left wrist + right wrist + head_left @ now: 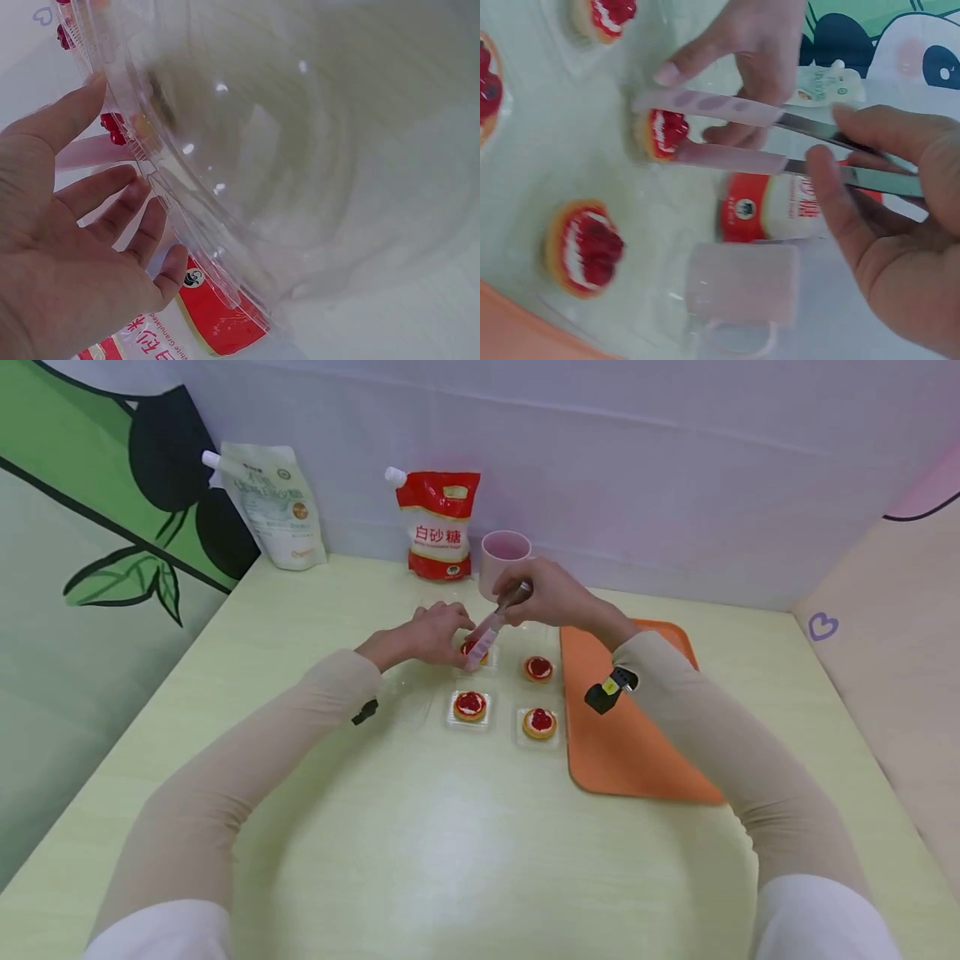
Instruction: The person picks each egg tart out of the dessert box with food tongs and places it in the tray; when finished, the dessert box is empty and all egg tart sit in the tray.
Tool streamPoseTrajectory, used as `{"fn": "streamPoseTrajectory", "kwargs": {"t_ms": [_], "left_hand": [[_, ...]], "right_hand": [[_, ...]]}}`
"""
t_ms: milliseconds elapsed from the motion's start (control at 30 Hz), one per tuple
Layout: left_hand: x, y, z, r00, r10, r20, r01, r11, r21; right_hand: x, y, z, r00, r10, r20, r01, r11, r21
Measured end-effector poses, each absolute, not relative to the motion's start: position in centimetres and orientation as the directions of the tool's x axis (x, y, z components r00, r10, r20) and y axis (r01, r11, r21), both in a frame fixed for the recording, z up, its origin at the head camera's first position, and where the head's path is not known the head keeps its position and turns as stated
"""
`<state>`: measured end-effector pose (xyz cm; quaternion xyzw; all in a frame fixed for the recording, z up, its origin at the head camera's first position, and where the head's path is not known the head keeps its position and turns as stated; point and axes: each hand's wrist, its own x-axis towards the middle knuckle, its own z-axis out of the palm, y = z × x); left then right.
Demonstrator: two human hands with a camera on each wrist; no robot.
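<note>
My right hand (553, 595) grips steel tongs (821, 129) with pink tips, its thumb and fingers on the metal arms. In the right wrist view the tips (727, 157) stand on either side of a small tart (667, 133) topped with red fruit and white cream. My left hand (431, 633) holds the edge of the clear plastic box (255, 157) at this tart, thumb and fingers apart along the edge. The box's clear domed lid fills much of the left wrist view. Other tarts (537, 668) sit in clear boxes nearby.
An orange tray (630, 727) lies right of the tarts, partly under my right forearm. Behind my hands stand a pink mug (506, 545), a red-and-white sugar pouch (438, 527) and, farther left, a pale spouted pouch (277, 510). A wall runs along the table's back.
</note>
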<state>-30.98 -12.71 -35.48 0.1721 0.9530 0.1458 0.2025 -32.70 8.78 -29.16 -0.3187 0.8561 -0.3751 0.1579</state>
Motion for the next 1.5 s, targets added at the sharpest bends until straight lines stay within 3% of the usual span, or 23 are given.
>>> {"fn": "streamPoseTrajectory", "kwargs": {"t_ms": [233,533,733,1100,1500], "left_hand": [[-31.0,-12.6,-35.2,-0.857,0.381,-0.347,0.256,0.899,0.354],[-30.7,-12.6,-35.2,-0.858,0.387,-0.337,0.262,0.896,0.359],[-30.7,-12.7,-35.5,-0.86,0.392,-0.327,0.275,0.895,0.351],[-30.8,-12.8,-35.3,-0.856,0.404,-0.323,0.294,0.894,0.34],[-30.8,-12.7,-35.4,-0.859,0.396,-0.325,0.282,0.895,0.346]], "right_hand": [[-32.4,8.4,-31.5,-0.805,-0.593,0.018,-0.319,0.406,-0.856],[-31.9,7.9,-32.4,-0.848,-0.521,-0.097,-0.215,0.505,-0.836],[-31.8,7.8,-33.4,-0.847,-0.51,-0.146,-0.113,0.442,-0.89],[-32.2,7.6,-34.4,-0.839,-0.528,-0.132,-0.044,0.309,-0.95],[-32.2,6.6,-35.6,-0.851,-0.508,-0.135,-0.031,0.305,-0.952]]}}
